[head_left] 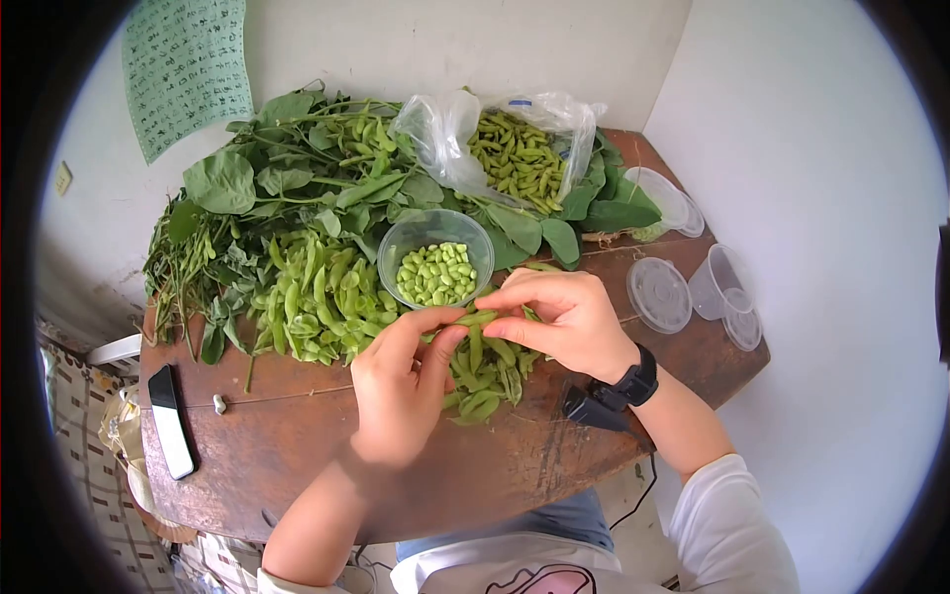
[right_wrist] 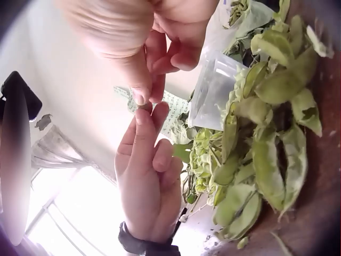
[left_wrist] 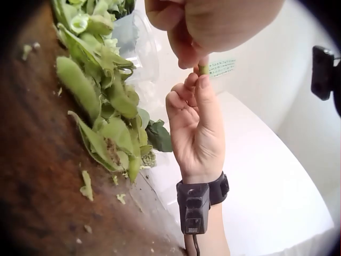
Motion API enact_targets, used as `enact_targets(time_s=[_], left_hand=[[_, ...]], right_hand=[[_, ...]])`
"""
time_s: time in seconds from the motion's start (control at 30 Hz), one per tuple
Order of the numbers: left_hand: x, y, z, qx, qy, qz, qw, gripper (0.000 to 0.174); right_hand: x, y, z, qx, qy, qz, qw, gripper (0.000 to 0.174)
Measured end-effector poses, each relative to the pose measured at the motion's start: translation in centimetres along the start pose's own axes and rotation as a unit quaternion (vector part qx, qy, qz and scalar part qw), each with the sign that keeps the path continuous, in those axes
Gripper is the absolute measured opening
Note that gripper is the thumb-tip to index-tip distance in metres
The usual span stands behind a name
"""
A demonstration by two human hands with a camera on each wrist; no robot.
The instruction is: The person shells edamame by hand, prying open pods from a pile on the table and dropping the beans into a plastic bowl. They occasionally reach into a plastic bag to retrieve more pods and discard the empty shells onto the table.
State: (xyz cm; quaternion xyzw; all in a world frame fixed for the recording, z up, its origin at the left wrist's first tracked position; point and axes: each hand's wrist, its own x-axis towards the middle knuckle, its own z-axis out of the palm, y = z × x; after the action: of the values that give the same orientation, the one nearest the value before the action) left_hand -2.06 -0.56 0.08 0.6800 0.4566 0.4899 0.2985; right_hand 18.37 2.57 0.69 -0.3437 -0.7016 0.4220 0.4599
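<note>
Between my two hands is a green edamame pod (head_left: 477,318), held just in front of a clear plastic bowl (head_left: 389,247) of shelled green beans (head_left: 435,274). My left hand (head_left: 399,381) pinches one end with thumb and forefinger. The thumb and forefinger of my right hand (head_left: 564,322) pinch the other end. In the right wrist view the fingertips meet and hide most of the pod. Loose pods (head_left: 482,381) lie on the table below the hands, and a heap of split, flattened pods (head_left: 322,297) spreads left of the bowl.
Leafy bean stalks (head_left: 287,168) cover the back of the wooden table (head_left: 297,436). A plastic bag (head_left: 440,134) full of pods (head_left: 520,163) sits among them. Clear lids (head_left: 659,294) and a plastic cup (head_left: 714,282) stand at right. A phone (head_left: 172,421) lies at left.
</note>
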Motion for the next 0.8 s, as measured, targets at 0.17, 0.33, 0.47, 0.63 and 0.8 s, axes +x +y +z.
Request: enact_targets(time_s=[0.17,0.33,0.47,0.63,0.8], left_hand=[[0.3,-0.3,-0.1,0.003,-0.022,0.037,0.999,0.016],[0.3,-0.7,0.2,0.023,-0.035,0.077,0.996,0.016],[0.4,-1.1,-0.2,0.118,-0.027,0.177,0.977,0.019],[0.6,-1.3,-0.6,0.204,-0.048,0.248,0.946,0.028],[0.3,-0.9,-0.1,0.241,-0.029,0.256,0.936,0.025]], right_hand=[[0.0,0.4,-0.3,-0.077,-0.005,-0.141,0.987,0.02],[-0.6,0.4,0.0,-0.039,0.002,-0.092,0.995,0.019],[-1.1,0.2,0.2,0.02,-0.013,-0.05,0.998,0.011],[-1.8,-0.6,0.5,0.107,-0.017,0.105,0.989,0.007],[-1.5,-1.3,0.1,0.113,-0.027,0.172,0.978,0.006]])
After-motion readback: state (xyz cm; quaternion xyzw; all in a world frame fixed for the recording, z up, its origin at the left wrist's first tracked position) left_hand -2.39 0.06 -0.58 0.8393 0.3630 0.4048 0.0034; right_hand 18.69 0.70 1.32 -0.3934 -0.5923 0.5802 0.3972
